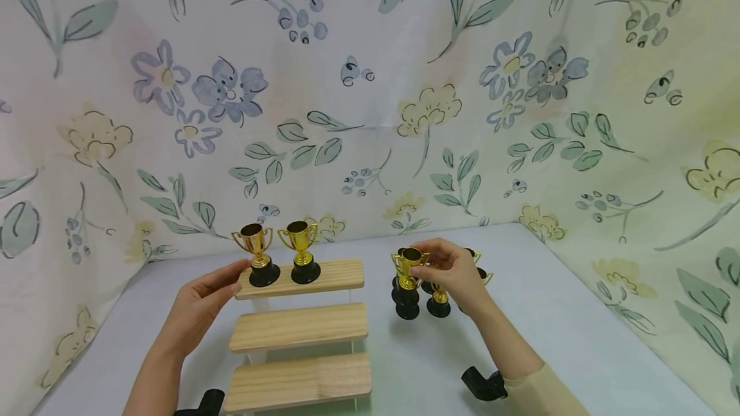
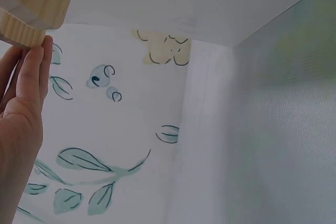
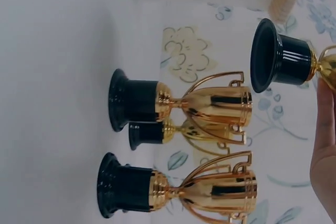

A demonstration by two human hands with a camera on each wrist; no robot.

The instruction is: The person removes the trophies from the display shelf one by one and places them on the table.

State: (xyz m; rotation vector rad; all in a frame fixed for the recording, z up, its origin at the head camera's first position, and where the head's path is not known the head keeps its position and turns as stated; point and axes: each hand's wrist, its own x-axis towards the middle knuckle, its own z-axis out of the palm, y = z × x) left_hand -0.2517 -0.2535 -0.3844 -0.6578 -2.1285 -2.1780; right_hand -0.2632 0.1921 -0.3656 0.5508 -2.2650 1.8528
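Observation:
Off to the right, my right hand (image 1: 453, 275) pinches a small gold trophy cup (image 1: 408, 268) by its bowl. In the right wrist view the black base of this trophy (image 3: 281, 56) hangs above the table, level with the upper parts of the standing trophies. My left hand (image 1: 199, 307) touches the left end of the top wooden shelf (image 1: 341, 275) with its fingers fairly straight; the left wrist view shows the fingertips (image 2: 34, 56) against the board's end. Two trophies stand on that shelf, a copper-tinted one (image 1: 257, 252) at the left and a yellow-gold one (image 1: 302, 252) beside it.
Below the top board, the stand has a middle shelf (image 1: 300, 326) and a bottom shelf (image 1: 300, 381). Several more trophies, one of them gold (image 1: 439, 303), stand on the white table (image 1: 555, 300) behind and under my right hand. A floral cloth (image 1: 370, 95) hangs behind.

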